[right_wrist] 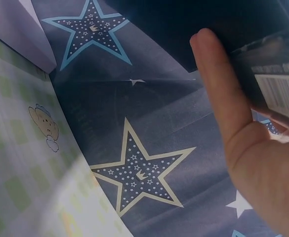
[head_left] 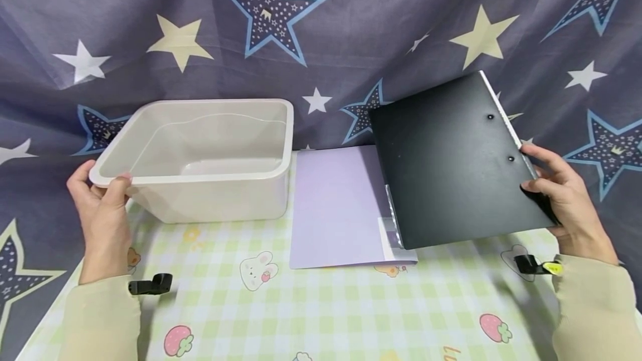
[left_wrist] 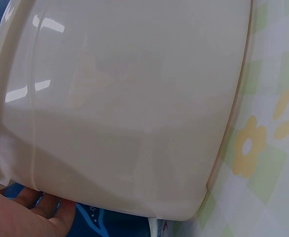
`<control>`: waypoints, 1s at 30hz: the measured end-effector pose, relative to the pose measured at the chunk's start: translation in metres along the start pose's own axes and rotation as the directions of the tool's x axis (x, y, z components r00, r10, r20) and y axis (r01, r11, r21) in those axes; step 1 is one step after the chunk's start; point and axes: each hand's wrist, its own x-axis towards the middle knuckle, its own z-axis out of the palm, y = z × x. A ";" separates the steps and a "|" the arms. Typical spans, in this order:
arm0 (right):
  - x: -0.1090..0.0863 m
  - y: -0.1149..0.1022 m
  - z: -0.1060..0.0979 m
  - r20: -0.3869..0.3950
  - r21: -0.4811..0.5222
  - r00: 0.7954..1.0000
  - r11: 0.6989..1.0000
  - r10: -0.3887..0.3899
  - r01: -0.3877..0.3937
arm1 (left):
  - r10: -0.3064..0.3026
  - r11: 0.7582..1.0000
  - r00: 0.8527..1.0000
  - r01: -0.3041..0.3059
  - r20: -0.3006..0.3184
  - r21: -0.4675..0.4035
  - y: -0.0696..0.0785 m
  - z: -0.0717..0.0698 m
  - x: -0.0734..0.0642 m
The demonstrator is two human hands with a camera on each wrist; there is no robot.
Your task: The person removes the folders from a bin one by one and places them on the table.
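Note:
At the left, a beige plastic bin stands on the table, its inside visible from above. My left hand grips the bin's rim at the near left corner, thumb on top. The left wrist view shows the bin's wall with fingers beside the rim. My right hand pinches a black file folder along its right edge. The folder is tilted and raised, with two rivets near that edge. In the right wrist view a barcode label shows on it. It partly covers a purple folder.
The purple folder is between the bin and the black one, with a clear pocket at its lower right. A green checked tablecloth covers the table. Behind hangs a dark star-patterned curtain, close to the bin's back.

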 end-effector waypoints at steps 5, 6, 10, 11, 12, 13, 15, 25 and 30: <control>0.000 0.001 -0.001 -0.025 -0.012 1.000 1.000 0.017 -0.018 | -0.006 1.000 1.000 0.006 0.001 0.014 0.000 0.000 0.000; 0.000 0.001 -0.001 -0.032 -0.014 0.999 1.000 0.021 -0.022 | -0.006 1.000 1.000 0.006 0.003 0.017 0.000 0.000 0.001; -0.001 0.000 -0.003 -0.055 -0.028 0.998 0.999 0.042 -0.044 | -0.005 1.000 1.000 0.005 0.003 0.016 0.000 0.001 0.000; -0.001 0.000 -0.003 -0.057 -0.030 0.997 0.998 0.047 -0.048 | -0.001 1.000 1.000 0.001 0.002 0.015 0.000 0.001 0.000; -0.001 0.000 -0.003 -0.058 -0.034 0.997 0.998 0.051 -0.053 | 0.001 1.000 1.000 -0.001 0.000 0.014 0.000 0.001 0.000; -0.001 0.000 -0.003 -0.058 -0.035 0.997 0.997 0.059 -0.061 | 0.004 1.000 1.000 -0.004 -0.002 0.014 0.000 0.001 0.000; -0.001 -0.001 -0.003 -0.058 -0.042 0.996 0.997 0.067 -0.070 | 0.008 1.000 1.000 -0.008 0.001 0.013 0.000 0.001 0.000; -0.002 -0.002 -0.009 -0.089 -0.091 0.990 0.989 0.109 -0.117 | 0.017 1.000 1.000 -0.017 0.008 0.000 -0.001 0.000 -0.001; -0.002 0.000 -0.011 -0.116 -0.094 0.984 0.985 0.133 -0.144 | 0.023 1.000 1.000 -0.023 0.009 -0.019 -0.001 -0.001 0.000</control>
